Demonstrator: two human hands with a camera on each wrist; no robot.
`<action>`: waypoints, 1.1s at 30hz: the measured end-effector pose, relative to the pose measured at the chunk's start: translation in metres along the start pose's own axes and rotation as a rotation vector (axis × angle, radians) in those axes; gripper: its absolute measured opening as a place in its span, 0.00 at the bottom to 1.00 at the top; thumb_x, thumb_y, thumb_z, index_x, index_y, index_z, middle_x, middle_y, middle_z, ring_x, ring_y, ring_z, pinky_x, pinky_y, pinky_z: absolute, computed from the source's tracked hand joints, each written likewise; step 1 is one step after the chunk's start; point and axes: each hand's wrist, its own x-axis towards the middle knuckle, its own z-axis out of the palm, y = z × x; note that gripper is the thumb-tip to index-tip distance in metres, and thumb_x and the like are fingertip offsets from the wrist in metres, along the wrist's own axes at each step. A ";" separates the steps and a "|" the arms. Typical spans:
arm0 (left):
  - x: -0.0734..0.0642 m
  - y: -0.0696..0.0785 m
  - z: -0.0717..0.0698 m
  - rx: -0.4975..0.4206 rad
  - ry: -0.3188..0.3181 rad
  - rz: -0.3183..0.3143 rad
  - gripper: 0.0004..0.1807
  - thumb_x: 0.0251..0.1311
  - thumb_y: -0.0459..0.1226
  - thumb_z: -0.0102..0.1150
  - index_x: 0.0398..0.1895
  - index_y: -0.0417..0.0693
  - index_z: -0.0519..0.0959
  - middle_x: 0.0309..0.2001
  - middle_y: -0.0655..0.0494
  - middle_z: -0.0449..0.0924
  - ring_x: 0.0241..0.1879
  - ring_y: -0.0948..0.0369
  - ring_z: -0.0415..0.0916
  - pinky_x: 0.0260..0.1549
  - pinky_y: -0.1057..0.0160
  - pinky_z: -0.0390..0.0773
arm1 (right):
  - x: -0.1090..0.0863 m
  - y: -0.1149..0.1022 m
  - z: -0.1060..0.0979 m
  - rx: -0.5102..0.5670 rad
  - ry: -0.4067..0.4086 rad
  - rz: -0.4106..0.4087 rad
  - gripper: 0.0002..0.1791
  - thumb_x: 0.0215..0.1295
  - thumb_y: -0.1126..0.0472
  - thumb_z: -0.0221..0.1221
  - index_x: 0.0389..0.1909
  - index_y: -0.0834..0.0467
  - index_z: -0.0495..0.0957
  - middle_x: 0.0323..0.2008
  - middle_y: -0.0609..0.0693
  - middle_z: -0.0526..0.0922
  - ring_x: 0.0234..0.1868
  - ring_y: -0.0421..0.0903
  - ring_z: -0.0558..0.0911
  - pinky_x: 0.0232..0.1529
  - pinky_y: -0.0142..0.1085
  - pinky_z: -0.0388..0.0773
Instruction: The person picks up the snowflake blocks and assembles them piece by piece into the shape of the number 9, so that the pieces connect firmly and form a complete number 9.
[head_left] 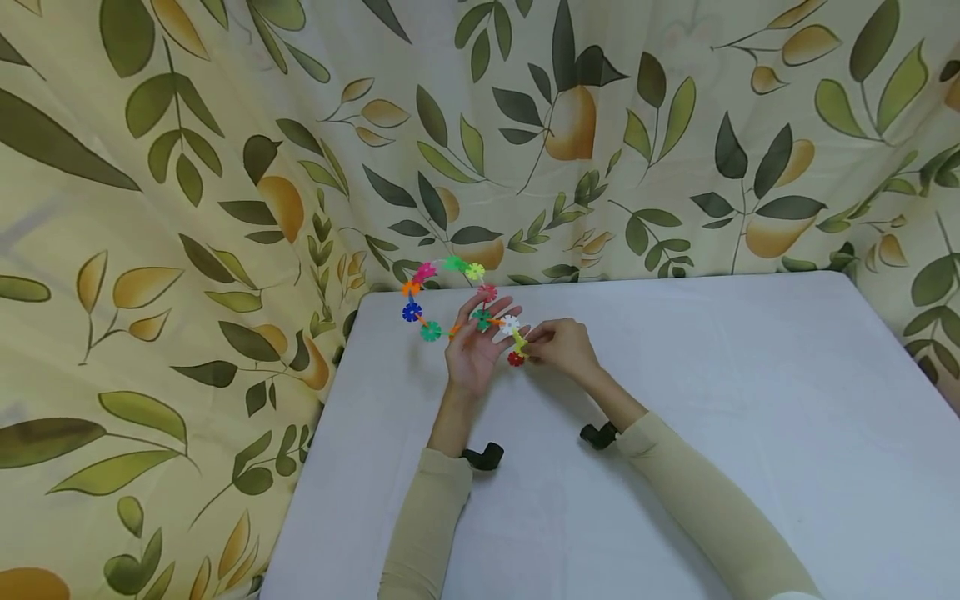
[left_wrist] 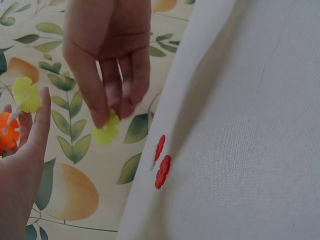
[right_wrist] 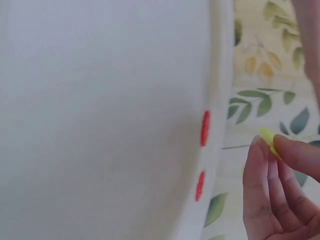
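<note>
A chain of colourful plastic snowflake discs (head_left: 431,331), joined by thin links, curves around my left hand (head_left: 474,358). That hand is palm up and holds the chain between thumb and fingers. In the left wrist view a yellow disc (left_wrist: 26,94) and an orange disc (left_wrist: 8,131) show beside it. My right hand (head_left: 566,346) pinches a yellow-green snowflake disc (left_wrist: 106,131) between thumb and fingertip, close to the left fingers. A red disc (head_left: 515,359) shows just below the pinch. Two red discs (right_wrist: 205,128) appear edge-on in the wrist views; whether they rest on the cloth I cannot tell.
A white-covered table (head_left: 712,417) extends under both arms and off to the right. Leaf-and-fruit patterned curtain (head_left: 637,167) stands along its back and left edges. Black wrist cameras (head_left: 486,457) sit at both sleeves.
</note>
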 end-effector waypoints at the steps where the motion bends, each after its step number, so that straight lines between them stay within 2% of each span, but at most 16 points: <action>1: 0.000 0.000 0.000 -0.005 0.004 0.005 0.25 0.78 0.37 0.29 0.72 0.51 0.66 0.71 0.33 0.68 0.69 0.37 0.69 0.63 0.37 0.73 | -0.003 -0.001 -0.002 0.027 -0.002 0.012 0.09 0.61 0.59 0.73 0.38 0.61 0.88 0.28 0.52 0.89 0.27 0.47 0.90 0.30 0.37 0.86; 3: 0.000 0.001 0.000 -0.018 0.015 0.013 0.25 0.78 0.38 0.29 0.73 0.50 0.66 0.70 0.34 0.68 0.69 0.37 0.69 0.60 0.39 0.75 | -0.009 -0.004 -0.004 0.080 -0.016 0.033 0.11 0.62 0.59 0.73 0.38 0.62 0.87 0.29 0.53 0.90 0.28 0.48 0.90 0.34 0.43 0.88; 7: 0.000 0.002 -0.001 -0.050 0.031 0.025 0.25 0.78 0.37 0.30 0.73 0.49 0.66 0.70 0.32 0.67 0.69 0.37 0.69 0.61 0.36 0.75 | -0.019 -0.009 -0.009 0.209 -0.062 0.088 0.13 0.63 0.59 0.73 0.41 0.65 0.85 0.30 0.56 0.90 0.30 0.51 0.91 0.42 0.55 0.87; 11: 0.000 0.002 -0.002 -0.082 0.037 0.030 0.24 0.78 0.37 0.30 0.73 0.48 0.65 0.72 0.30 0.64 0.70 0.36 0.68 0.62 0.33 0.73 | -0.028 -0.014 -0.011 0.337 -0.107 0.119 0.16 0.64 0.60 0.73 0.43 0.69 0.83 0.31 0.59 0.90 0.33 0.56 0.91 0.46 0.60 0.84; 15: 0.000 0.002 -0.001 -0.108 0.048 0.032 0.24 0.79 0.37 0.31 0.73 0.49 0.66 0.69 0.35 0.70 0.69 0.37 0.69 0.63 0.31 0.71 | -0.035 -0.018 -0.013 0.414 -0.136 0.106 0.18 0.65 0.62 0.72 0.45 0.72 0.81 0.33 0.61 0.90 0.33 0.55 0.91 0.47 0.59 0.84; 19: -0.001 0.002 -0.001 -0.125 0.042 0.033 0.24 0.79 0.38 0.30 0.73 0.49 0.66 0.66 0.38 0.74 0.70 0.37 0.68 0.64 0.29 0.68 | -0.040 -0.021 -0.014 0.479 -0.138 0.076 0.17 0.66 0.63 0.70 0.46 0.73 0.80 0.33 0.61 0.89 0.31 0.51 0.91 0.43 0.53 0.87; 25: -0.001 -0.001 0.000 -0.148 0.029 0.022 0.25 0.79 0.38 0.29 0.74 0.49 0.65 0.71 0.32 0.66 0.71 0.35 0.65 0.66 0.28 0.65 | -0.046 -0.024 -0.015 0.548 -0.125 0.052 0.16 0.68 0.65 0.68 0.47 0.74 0.79 0.34 0.61 0.90 0.31 0.49 0.91 0.40 0.45 0.88; 30: -0.001 -0.005 0.001 -0.149 0.030 0.009 0.25 0.79 0.38 0.29 0.73 0.50 0.66 0.71 0.35 0.67 0.70 0.37 0.67 0.68 0.25 0.57 | -0.046 -0.024 -0.015 0.566 -0.116 0.046 0.16 0.67 0.66 0.69 0.47 0.75 0.79 0.35 0.62 0.90 0.31 0.50 0.91 0.39 0.44 0.88; 33: -0.001 -0.005 0.003 -0.150 0.021 0.005 0.24 0.79 0.38 0.28 0.73 0.50 0.66 0.75 0.27 0.57 0.70 0.37 0.67 0.67 0.27 0.62 | -0.047 -0.024 -0.015 0.559 -0.109 0.044 0.15 0.68 0.66 0.68 0.47 0.75 0.79 0.35 0.61 0.90 0.31 0.49 0.90 0.39 0.44 0.88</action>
